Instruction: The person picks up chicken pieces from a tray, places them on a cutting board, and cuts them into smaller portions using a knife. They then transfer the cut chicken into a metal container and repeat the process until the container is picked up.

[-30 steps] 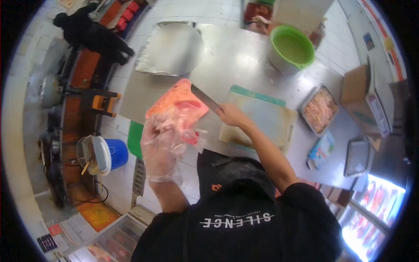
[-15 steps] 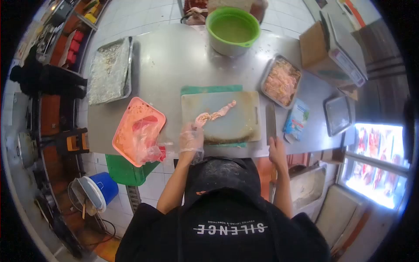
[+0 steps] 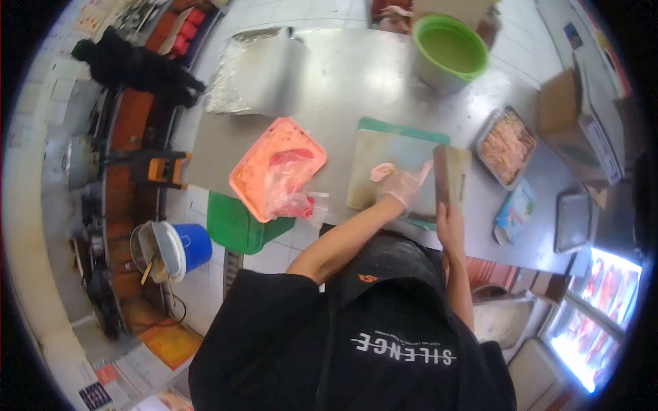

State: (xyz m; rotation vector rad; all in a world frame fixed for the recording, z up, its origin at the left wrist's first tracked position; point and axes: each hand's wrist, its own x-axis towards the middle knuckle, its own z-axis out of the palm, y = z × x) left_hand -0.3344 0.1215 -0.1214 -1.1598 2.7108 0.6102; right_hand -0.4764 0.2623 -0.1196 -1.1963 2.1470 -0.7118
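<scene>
A strip of pale raw meat (image 3: 382, 171) lies across the light cutting board (image 3: 365, 156), which rests on a green mat or board. My left hand (image 3: 403, 187), in a clear plastic glove, presses on the meat's middle with its fingers together and covers part of it. My right hand (image 3: 449, 222) is wrapped round the handle of a broad knife (image 3: 442, 175). The knife's blade stands over the board's right part, beside the meat's right end. Whether the edge touches the meat cannot be made out.
Left of the board sits a pink tray (image 3: 252, 161) with plastic bags. To the right are a metal tray of shredded meat (image 3: 506, 147), a blue-white packet (image 3: 515, 211) and a cardboard box (image 3: 558, 113). Behind stands a green bowl (image 3: 449, 46). A person (image 3: 130, 65) is at far left.
The view has shifted, moving the table rightward in frame. My left hand has moved from the meat's left end onto its middle. The knife has come from beside the board to over it.
</scene>
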